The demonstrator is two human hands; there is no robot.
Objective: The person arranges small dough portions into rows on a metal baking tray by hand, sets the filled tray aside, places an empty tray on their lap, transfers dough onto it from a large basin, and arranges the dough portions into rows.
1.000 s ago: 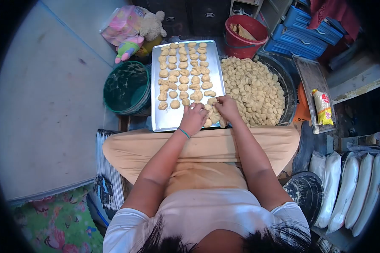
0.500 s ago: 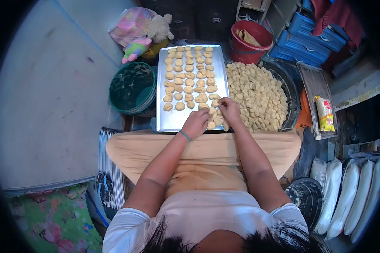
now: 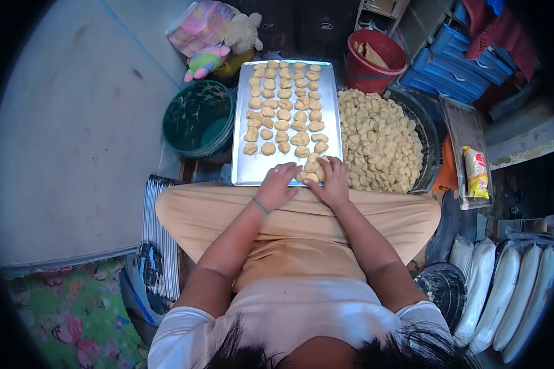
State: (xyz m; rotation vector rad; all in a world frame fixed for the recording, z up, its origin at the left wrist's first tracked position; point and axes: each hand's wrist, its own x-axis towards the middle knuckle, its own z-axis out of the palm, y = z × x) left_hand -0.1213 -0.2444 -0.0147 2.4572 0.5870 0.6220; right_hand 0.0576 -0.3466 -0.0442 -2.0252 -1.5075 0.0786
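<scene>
A metal tray [image 3: 246,166] lies in front of my knees, with rows of flattened dough pieces [image 3: 284,115] on it. At its near right corner is a small cluster of dough pieces [image 3: 312,167]. My left hand [image 3: 279,183] rests at the left of this cluster, its fingertips against the dough. From the right, my right hand [image 3: 334,182] curves round the cluster with thumb and fingers apart. A big heap of dough pieces [image 3: 381,140] fills a dark round basin [image 3: 431,135] to the right of the tray.
Left of the tray stands a green bucket [image 3: 198,118]; a red bucket [image 3: 376,59] is behind the heap. A yellow packet [image 3: 476,172] lies on a narrow board [image 3: 465,129] at the right. Long white packs [image 3: 505,295] are at the lower right.
My right hand has drawn back from the last row to the cluster and spread its fingers around it. A dough piece now lies in the row there. The whole view has shifted slightly.
</scene>
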